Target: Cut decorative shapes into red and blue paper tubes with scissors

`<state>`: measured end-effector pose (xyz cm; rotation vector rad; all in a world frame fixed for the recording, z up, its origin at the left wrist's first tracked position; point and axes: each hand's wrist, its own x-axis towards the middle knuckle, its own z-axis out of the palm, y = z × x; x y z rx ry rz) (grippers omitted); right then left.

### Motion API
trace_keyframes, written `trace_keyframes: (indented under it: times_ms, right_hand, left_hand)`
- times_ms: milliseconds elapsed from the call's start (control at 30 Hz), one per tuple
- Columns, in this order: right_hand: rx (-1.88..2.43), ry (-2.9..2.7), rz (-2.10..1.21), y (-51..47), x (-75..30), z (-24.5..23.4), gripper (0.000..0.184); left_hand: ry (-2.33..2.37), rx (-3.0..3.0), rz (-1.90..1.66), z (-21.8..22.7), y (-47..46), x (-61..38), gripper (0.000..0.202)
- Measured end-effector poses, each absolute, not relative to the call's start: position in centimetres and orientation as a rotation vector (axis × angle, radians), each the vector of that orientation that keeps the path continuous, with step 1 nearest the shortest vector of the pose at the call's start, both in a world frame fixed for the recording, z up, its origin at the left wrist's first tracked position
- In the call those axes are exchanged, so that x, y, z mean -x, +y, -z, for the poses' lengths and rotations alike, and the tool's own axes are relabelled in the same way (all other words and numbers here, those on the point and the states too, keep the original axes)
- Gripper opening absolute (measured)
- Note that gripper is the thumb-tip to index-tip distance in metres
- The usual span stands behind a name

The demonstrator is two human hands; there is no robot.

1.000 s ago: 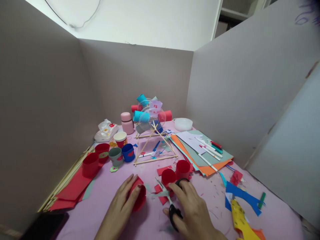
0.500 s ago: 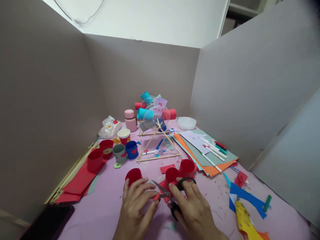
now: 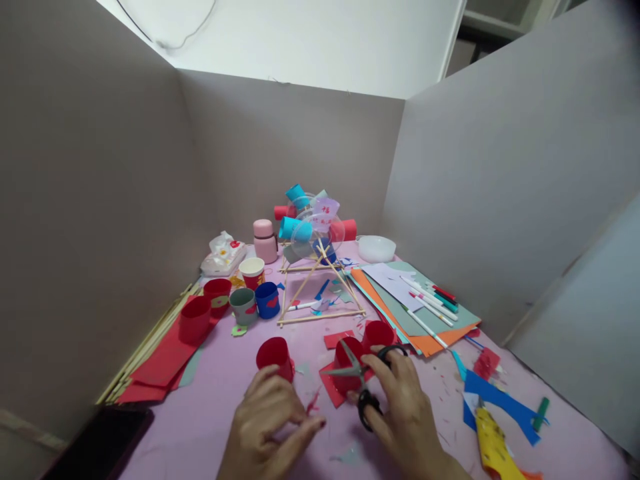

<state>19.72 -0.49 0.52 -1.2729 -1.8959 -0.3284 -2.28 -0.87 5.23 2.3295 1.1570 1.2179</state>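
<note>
My right hand (image 3: 400, 400) grips black-handled scissors (image 3: 353, 371), their blades spread apart in front of a red paper cup (image 3: 349, 353). My left hand (image 3: 275, 413) is curled, with a small, blurred strip of red paper (image 3: 313, 403) at its thumb and index finger. Just beyond the left fingers stands another red paper cup (image 3: 276, 357). A third red cup (image 3: 379, 333) is behind the scissors. Under the middle cup lies a square of red paper (image 3: 333, 393).
Behind the hands stands a stick-framed wheel model (image 3: 320, 233). Decorated cups (image 3: 243, 307) and red sheets (image 3: 157, 360) are on the left. Coloured paper (image 3: 415, 320), markers (image 3: 430, 300) and a yellow glue gun (image 3: 493, 440) lie on the right. A phone (image 3: 103, 440) sits front left.
The scissors have drawn away from the red paper at my left fingers and turned, blades still apart. My right hand moved slightly right. My left hand lowered a little.
</note>
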Motion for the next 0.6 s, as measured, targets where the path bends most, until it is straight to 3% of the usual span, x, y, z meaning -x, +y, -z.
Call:
trace_keyframes:
  times_ms: [100,167,267,400,600]
  right_hand:
    - [1.322,-1.785,0.19,-0.3,-20.0,-0.6,0.045]
    - [1.326,-1.749,0.086,-0.4,-20.0,-0.8,0.041]
    - [1.287,-1.738,-0.024,-0.6,-19.7,-1.0,0.038]
    - [1.247,-1.737,-0.149,-0.9,-19.3,-1.1,0.034]
    - [1.16,-1.745,-0.384,-1.3,-18.7,-1.1,0.037]
  left_hand:
    - [1.095,-2.39,-1.118,-4.9,-0.9,2.0,0.017]
    - [1.244,-2.325,-1.314,-4.5,-0.7,2.2,0.024]
    - [1.655,-2.009,-1.488,-4.2,0.2,3.0,0.02]
    - [1.88,-1.706,-1.339,-4.3,1.7,4.2,0.039]
    - [1.797,-1.568,-1.305,-4.3,2.1,4.6,0.025]
